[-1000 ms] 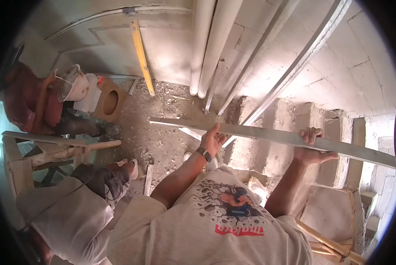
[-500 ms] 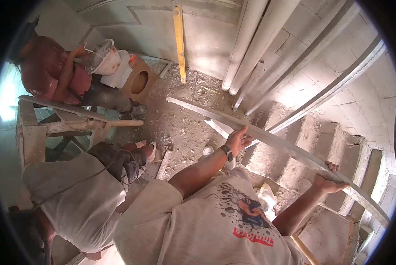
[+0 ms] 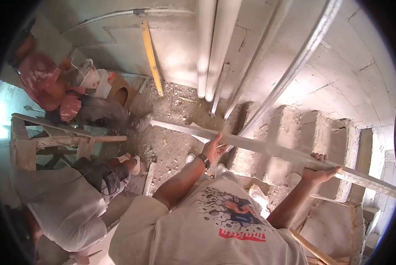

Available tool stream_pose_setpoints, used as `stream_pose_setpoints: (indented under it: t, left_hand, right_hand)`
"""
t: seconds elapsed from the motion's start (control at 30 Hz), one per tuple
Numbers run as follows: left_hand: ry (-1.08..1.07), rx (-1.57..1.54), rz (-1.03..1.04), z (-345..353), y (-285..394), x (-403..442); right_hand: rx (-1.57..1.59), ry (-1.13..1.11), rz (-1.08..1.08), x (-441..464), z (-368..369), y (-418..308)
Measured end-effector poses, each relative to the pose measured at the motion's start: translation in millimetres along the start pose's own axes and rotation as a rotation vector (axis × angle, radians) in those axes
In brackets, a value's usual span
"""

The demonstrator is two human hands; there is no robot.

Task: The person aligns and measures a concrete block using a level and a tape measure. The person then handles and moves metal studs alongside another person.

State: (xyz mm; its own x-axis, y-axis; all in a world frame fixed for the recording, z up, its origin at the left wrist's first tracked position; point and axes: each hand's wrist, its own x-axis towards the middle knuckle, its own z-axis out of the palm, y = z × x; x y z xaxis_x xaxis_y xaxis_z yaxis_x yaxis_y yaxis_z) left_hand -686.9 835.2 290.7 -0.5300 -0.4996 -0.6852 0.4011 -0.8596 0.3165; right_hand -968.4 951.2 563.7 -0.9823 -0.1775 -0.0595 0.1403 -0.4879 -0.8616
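Observation:
A long, pale straightedge bar (image 3: 255,145) runs slantwise across the view in front of my body. Near its middle, my left hand (image 3: 214,149), with a dark watch at the wrist, grips it from beneath, thumb along the near side. My right hand (image 3: 318,173) holds the bar farther right, its fingertips curled over the far edge and its thumb stretched along the near one. The bar's left end hovers or rests above the rubble-strewn floor (image 3: 167,148); I cannot tell which. Another pale strip (image 3: 200,138) shows partly behind the bar.
Rough steps (image 3: 275,165) lie beyond the bar. Pipes (image 3: 222,48) and a yellow level (image 3: 151,57) lean on the wall. At left are a wooden trestle (image 3: 74,132), a person in red beside a bucket (image 3: 90,77), and another person (image 3: 61,203) bending close by.
My view has swung, shifting the surroundings left. The bar lies flatter across the picture, its right end higher, still in both hands. The person in red has leaned and moved an arm.

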Motion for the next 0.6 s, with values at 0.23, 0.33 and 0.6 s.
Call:
stream_pose_setpoints:
  t: [0.23, 0.33, 0.6]
  left_hand:
    - [0.002, -0.038, -0.031, 26, -71, 25]
    - [0.095, 0.019, -0.049, 42, -94, 30]
    - [0.057, 0.521, 0.090, 34, -119, 37]
  right_hand:
    - [0.172, -0.406, 0.050, 65, -34, -44]
    - [0.098, -0.423, -0.020, 82, -29, -38]
    - [0.126, -0.711, -0.021, 77, 1, -5]
